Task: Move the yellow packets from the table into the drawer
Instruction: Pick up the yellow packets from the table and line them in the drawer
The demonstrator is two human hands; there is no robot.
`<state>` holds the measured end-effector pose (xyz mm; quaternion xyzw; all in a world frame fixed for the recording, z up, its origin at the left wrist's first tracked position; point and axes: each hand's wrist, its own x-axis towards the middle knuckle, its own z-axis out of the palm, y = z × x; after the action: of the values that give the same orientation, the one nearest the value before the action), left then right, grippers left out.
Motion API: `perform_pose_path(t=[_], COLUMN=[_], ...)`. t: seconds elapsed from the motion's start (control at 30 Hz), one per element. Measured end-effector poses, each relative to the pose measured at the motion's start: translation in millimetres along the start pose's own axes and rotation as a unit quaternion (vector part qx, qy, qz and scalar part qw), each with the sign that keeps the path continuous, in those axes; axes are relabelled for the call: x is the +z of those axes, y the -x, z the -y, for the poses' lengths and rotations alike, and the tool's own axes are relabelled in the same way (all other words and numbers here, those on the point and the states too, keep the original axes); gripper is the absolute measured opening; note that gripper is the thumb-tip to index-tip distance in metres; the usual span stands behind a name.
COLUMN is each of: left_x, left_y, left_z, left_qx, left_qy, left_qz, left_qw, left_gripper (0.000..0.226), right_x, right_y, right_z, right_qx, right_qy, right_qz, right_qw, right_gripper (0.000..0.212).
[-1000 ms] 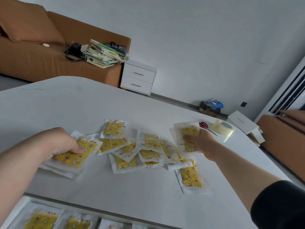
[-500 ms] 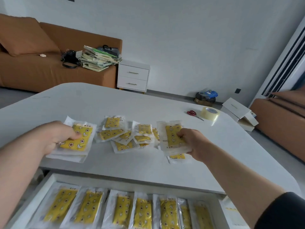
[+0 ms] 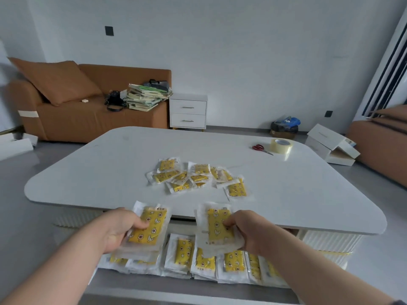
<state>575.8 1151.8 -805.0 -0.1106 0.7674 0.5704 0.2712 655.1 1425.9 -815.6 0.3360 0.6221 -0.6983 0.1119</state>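
My left hand [image 3: 117, 231] grips a small stack of yellow packets [image 3: 150, 225], thumb on top. My right hand [image 3: 244, 230] grips another stack of yellow packets [image 3: 214, 225] the same way. Both stacks hang over the open drawer [image 3: 273, 282] below the table's front edge. Several yellow packets [image 3: 234, 259] stand in a row inside the drawer. Several more packets [image 3: 193, 177] lie in a loose pile on the white table [image 3: 110, 172].
Red scissors [image 3: 261, 149] and a roll of clear tape [image 3: 282, 145] lie at the table's far right. An orange sofa [image 3: 92, 119], a white nightstand [image 3: 188, 113] and white boxes [image 3: 330, 146] stand beyond the table.
Both hands have lifted their packet stacks off the table and drawn them back toward me, over the open drawer. The view has pulled back and now shows the whole table.
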Motion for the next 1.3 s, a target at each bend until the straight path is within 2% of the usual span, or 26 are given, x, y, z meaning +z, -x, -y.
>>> perform_pose_path(t=[0.2,0.4,0.57,0.77,0.9,1.03,1.17,1.27,1.3], left_x=[7,17,23,27,35,49,62,68,69], left_y=[-17,-33,-46,-74,-92,-102,-109,-115,-119], left_z=[25,37,41,52,59,63,61,59,60], left_qx=[-0.032,-0.028,-0.042,-0.084,-0.099,-0.104,-0.100,-0.091,-0.090], left_qy=[-0.073,-0.128,-0.131,-0.088,-0.093,-0.114,-0.131,-0.147,-0.147], left_qz=[-0.001,0.006,0.037,0.018,0.012,0.014,-0.007,-0.021,-0.025], left_qw=[0.997,0.991,0.990,0.992,0.991,0.988,0.986,0.985,0.985], left_gripper=[0.007,0.018,0.011,0.011,0.012,0.016,0.017,0.018,0.027], right_x=[-1,-1,-2,3,8,17,27,32,32], right_y=[-3,-20,-45,-73,-87,-101,-114,-120,-123], right_z=[-13,-33,-50,-63,-64,-63,-65,-65,-65], right_qx=[0.019,0.013,0.031,0.086,0.114,0.115,0.116,0.109,0.103], right_qy=[0.075,0.184,0.242,0.242,0.175,0.156,0.170,0.195,0.204], right_qz=[0.005,0.023,-0.028,-0.049,-0.051,-0.057,-0.054,-0.047,-0.049], right_qw=[0.997,0.983,0.969,0.965,0.977,0.979,0.977,0.974,0.972], right_gripper=[0.022,0.023,0.023,0.023,0.027,0.022,0.027,0.007,0.011])
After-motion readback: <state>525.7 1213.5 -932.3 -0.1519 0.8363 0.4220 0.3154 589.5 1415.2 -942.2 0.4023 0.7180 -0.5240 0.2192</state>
